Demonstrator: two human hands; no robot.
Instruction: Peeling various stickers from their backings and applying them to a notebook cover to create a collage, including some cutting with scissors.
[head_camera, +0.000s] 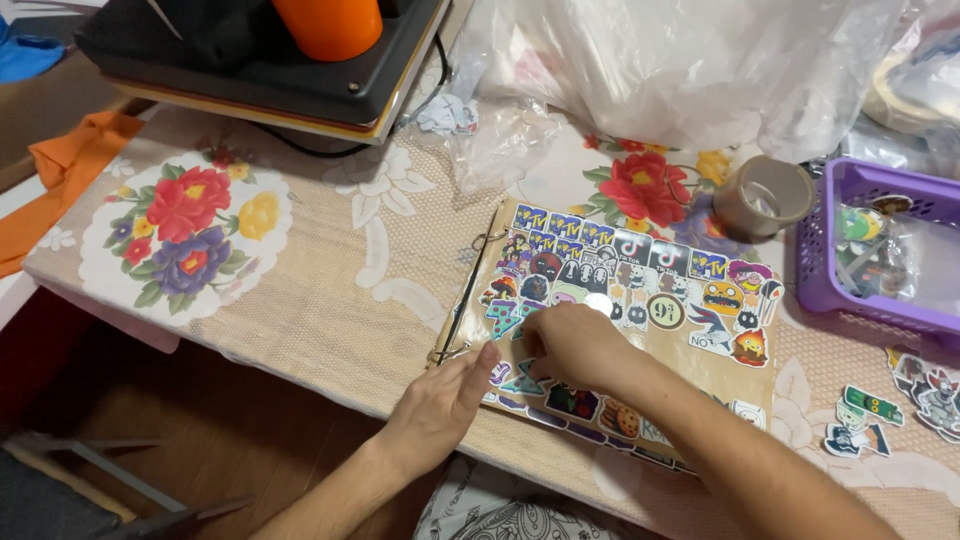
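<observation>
colourful stickers (640, 290) covering brown binder page (720, 375)

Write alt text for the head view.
Two bare hands, left hand and right hand, press on a binder page covered with colourful stickers, lying on a floral tablecloth. A tape roll and purple basket sit to the right.

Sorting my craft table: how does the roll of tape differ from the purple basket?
The roll of tape is round, grey-brown and hollow; the purple basket is boxy with perforated walls. The roll's core looks empty, while the basket holds bagged stickers. Both sit on the floral tablecloth, right of the sticker page.
</observation>
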